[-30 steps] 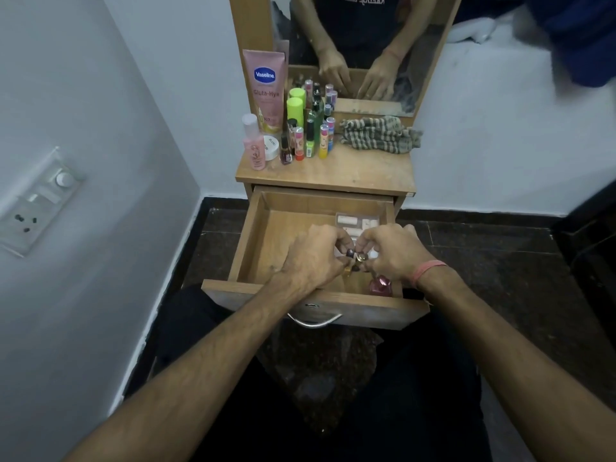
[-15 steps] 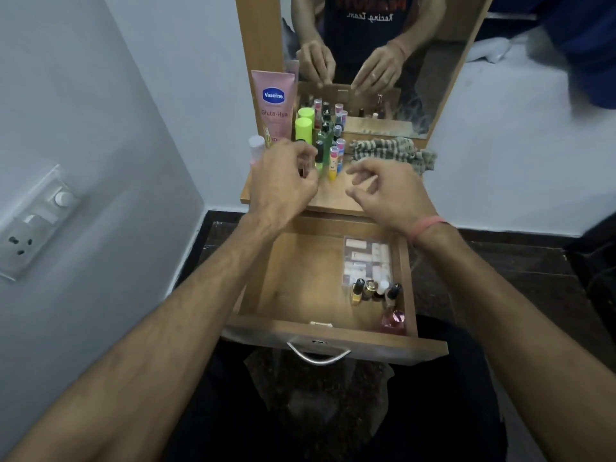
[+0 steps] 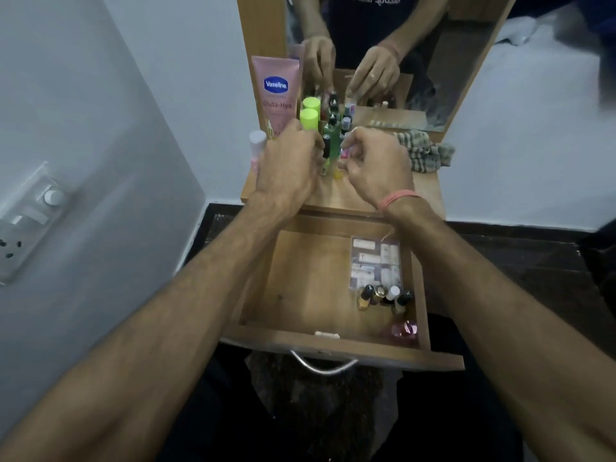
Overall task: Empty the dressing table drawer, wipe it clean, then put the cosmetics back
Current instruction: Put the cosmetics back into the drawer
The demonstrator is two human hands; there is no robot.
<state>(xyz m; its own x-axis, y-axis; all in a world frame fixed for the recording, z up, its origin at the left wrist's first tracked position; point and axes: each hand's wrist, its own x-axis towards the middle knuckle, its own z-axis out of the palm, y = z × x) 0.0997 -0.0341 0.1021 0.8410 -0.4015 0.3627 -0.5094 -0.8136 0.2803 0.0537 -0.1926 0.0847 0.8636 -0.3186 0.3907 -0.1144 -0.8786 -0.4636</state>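
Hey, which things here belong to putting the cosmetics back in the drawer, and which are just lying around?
Job:
drawer
nail polish bottles
clear box
pink bottle
cosmetics on the tabletop
Vaseline tube

Lying about:
striped cloth
mirror
wall socket

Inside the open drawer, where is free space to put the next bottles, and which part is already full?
The drawer floor is bare on its left and middle, from the left wall across to the clear box. The right side is crowded: the box, four small bottles before it, and a pink bottle in the front-right corner.
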